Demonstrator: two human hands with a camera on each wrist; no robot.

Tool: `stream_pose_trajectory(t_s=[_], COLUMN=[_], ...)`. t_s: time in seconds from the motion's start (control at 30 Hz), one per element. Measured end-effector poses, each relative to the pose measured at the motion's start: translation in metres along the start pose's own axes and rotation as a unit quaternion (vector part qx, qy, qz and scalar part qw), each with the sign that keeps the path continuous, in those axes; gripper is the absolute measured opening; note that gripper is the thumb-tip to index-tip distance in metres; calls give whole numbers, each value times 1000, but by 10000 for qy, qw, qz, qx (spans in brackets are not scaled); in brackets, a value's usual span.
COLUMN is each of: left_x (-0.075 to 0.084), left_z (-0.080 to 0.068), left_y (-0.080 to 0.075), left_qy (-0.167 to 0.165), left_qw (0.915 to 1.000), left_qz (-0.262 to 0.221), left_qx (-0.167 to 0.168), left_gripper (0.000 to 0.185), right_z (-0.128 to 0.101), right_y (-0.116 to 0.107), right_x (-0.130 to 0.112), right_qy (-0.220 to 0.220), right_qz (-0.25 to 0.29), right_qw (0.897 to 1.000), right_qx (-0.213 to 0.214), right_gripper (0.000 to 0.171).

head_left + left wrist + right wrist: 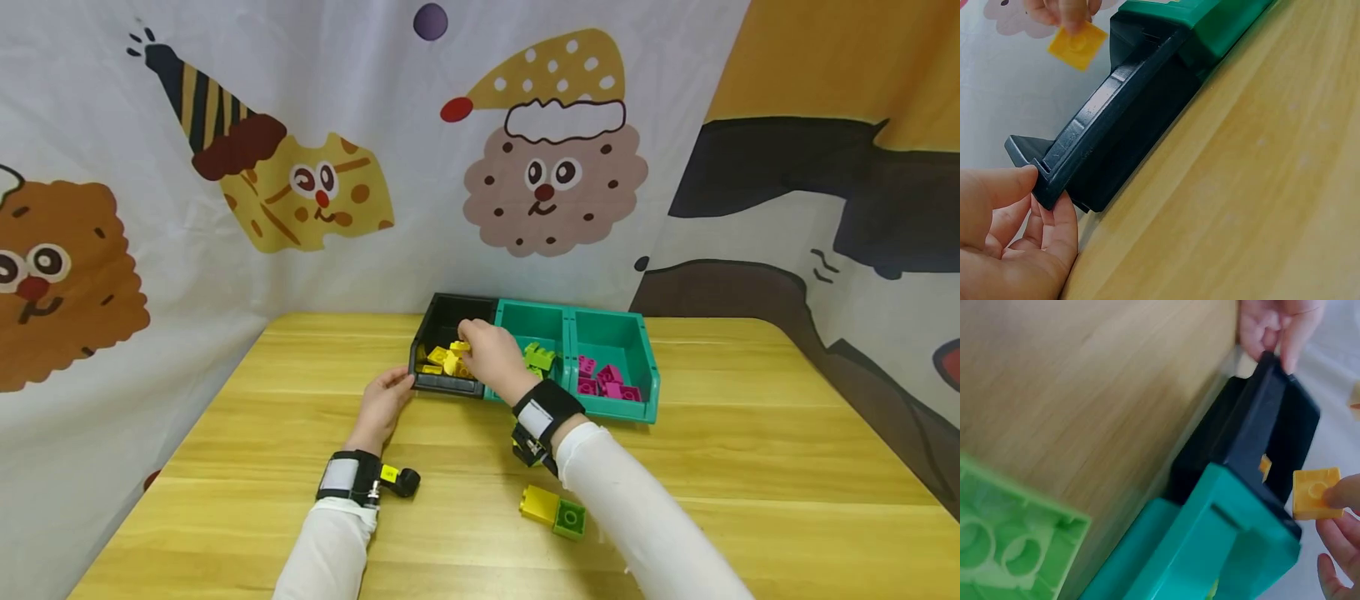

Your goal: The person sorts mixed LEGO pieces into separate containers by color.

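Observation:
My left hand (pixel 380 408) grips the front left corner of the black bin (pixel 1094 112), its thumb above the lip and fingers below. Over that bin, my right hand (pixel 495 358) pinches a yellow toy brick (pixel 1313 494) between thumb and fingers. The brick's hollow underside shows in the right wrist view. Several yellow bricks (pixel 437 357) lie inside the black bin, partly hidden by the right hand. Adjoining it on the right are two teal bins (pixel 615 408), one with light green bricks (pixel 538 357), the other with magenta bricks (pixel 611 383).
On the wooden table (pixel 450 550) in front of the bins, a yellow brick (pixel 538 505) and a green brick (pixel 570 518) lie end to end, near the right forearm. A printed cloth (pixel 420 267) hangs behind the table.

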State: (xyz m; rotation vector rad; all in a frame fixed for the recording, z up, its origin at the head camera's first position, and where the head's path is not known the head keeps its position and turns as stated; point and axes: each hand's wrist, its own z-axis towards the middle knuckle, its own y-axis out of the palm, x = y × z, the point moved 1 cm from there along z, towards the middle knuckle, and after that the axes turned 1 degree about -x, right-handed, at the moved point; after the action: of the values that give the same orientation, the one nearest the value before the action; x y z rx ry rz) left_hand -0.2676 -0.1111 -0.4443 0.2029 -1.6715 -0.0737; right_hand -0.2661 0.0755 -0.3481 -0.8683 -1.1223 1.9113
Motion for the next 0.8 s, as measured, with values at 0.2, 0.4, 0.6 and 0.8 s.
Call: stream_pose_trajectory(t_s=[0.2,0.4,0.6,0.8], left_x=[1,2,3,1], left_z=[0,-2,-2,-2], left_y=[0,1,1,-1], left_qy=[-11,-19,-14,17], left_qw=[10000,10000,10000,10000], left_qz=[-11,-67,-52,-88], left_qx=[0,-4,34,30], left_gripper=[37,37,36,37], right_z=[1,0,0,-2], right_y=[8,13,16,18], right_x=[4,7,6,4], right_qy=[-106,-156,-98,-21], right_qz=[-1085,-1196,-1179,-1069], right_qw=[9937,9914,9906,9889], right_qx=[-270,-512,-690,-1029], right_gripper=[17,18,14,13])
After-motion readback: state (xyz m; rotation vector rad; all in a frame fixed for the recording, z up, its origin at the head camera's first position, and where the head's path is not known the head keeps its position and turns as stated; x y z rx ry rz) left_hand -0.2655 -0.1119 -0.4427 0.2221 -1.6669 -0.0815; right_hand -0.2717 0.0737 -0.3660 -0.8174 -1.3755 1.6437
